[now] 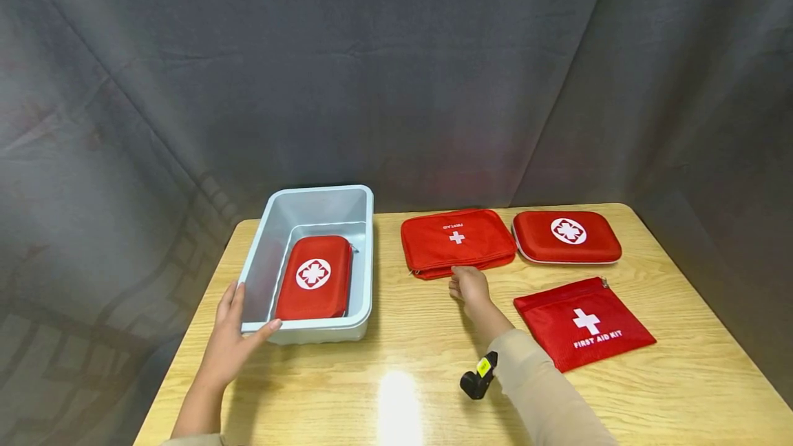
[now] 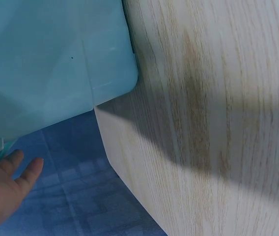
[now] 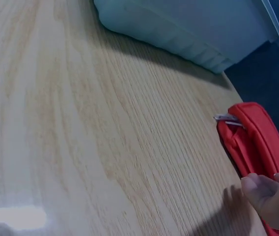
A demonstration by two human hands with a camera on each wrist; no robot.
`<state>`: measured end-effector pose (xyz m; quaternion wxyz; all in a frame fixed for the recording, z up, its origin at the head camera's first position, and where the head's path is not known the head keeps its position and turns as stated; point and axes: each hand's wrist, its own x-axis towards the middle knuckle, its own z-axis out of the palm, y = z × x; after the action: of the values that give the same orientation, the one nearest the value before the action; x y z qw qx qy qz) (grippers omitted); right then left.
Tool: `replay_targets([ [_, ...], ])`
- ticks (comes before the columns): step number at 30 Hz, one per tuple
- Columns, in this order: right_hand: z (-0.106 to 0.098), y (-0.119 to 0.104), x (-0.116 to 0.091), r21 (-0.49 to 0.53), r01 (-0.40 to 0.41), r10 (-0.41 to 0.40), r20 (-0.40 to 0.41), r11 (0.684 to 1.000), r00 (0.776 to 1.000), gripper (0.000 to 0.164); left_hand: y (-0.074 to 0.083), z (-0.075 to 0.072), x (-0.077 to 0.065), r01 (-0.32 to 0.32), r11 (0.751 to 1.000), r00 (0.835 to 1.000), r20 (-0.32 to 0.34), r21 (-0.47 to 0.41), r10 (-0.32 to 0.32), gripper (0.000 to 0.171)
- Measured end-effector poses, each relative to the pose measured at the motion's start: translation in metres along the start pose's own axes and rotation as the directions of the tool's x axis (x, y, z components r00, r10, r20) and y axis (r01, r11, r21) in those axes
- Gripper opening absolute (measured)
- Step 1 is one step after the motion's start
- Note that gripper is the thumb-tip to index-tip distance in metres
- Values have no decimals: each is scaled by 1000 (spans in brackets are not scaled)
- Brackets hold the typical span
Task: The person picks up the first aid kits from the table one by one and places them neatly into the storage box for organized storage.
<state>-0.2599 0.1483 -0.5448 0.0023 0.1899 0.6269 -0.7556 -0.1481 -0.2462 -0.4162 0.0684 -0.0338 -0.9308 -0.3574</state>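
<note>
A grey-blue plastic bin [image 1: 369,281] holds a red hard-shell first aid case [image 1: 313,294] with a white round emblem. My left hand [image 1: 234,338] rests on the bin's near left corner, thumb over the front rim and fingers along the left side. In the left wrist view only part of that hand [image 2: 12,184] shows below the bin. At the near edge of a flat red zippered first aid pouch [image 1: 458,251] is my right hand [image 1: 473,289], fingertips right at the edge. In the right wrist view its loosely bent fingers [image 3: 257,187] overlap the pouch edge.
A second red hard case [image 1: 566,243] lies at the back right, beside the pouch. Nearer me, a flat red first aid kit bag [image 1: 585,325] lies partly behind my right sleeve [image 1: 545,391]. Grey curtain [image 1: 396,88] hangs behind the wooden table [image 1: 347,391].
</note>
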Motion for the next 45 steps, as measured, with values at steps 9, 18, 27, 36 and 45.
replay_targets([
  [9,-28,58,71,95,-57,58,-7,994,998,27,1,0,0,0,1000,1000,-5,-1,0,92],
  [18,-31,50,77,173,-155,164,-43,973,985,31,3,0,1,-2,1000,1000,-3,-3,2,92],
  [27,-20,15,48,184,-228,256,-146,956,956,35,5,2,3,-14,1000,1000,-7,-19,14,91],
  [36,-52,133,187,225,-303,346,-185,926,920,46,4,-1,3,-9,1000,1000,-8,-7,9,91],
  [45,-62,175,245,223,-340,389,-241,914,889,53,3,-1,1,9,1000,1000,-6,-2,-9,92],
])
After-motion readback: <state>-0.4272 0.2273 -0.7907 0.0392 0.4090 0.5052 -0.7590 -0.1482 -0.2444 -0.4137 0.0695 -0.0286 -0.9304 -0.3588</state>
